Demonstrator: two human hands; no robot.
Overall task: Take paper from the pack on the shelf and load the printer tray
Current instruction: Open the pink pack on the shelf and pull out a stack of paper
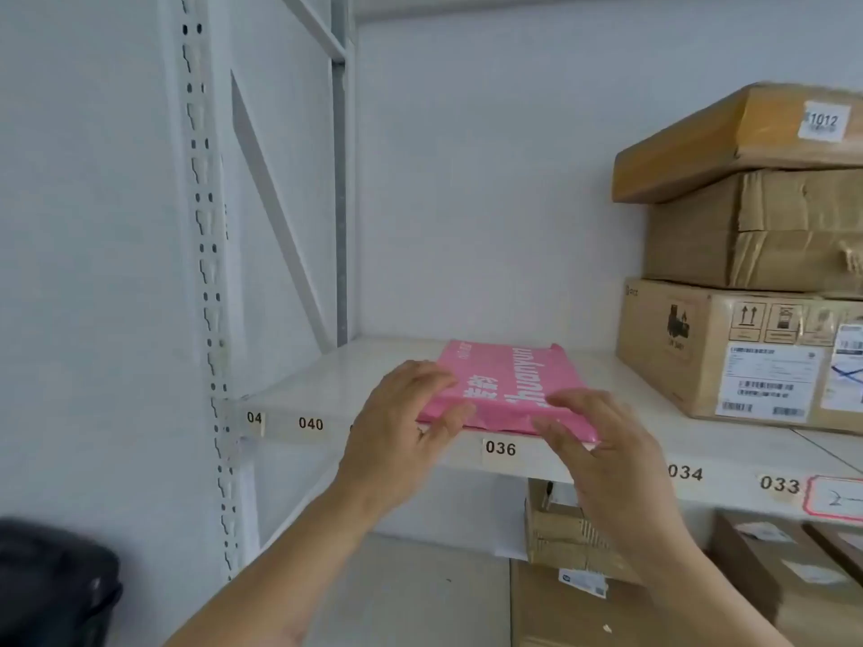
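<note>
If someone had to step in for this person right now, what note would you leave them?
Left hand: fingers on the left near corner of the pink plastic-wrapped paper pack, not clearly gripping.
Right hand: fingers at its right near corner, open.
The pack lies flat on the white metal shelf, above label 036.
Done: pack reached.
Left: take out paper, load the printer tray; no printer in view.

The stacked cardboard boxes (747,254) ran past the right edge, a dark object (51,586) (unidentifiable) was cropped lower left, and parcel label print (766,380) was illegible.
</note>
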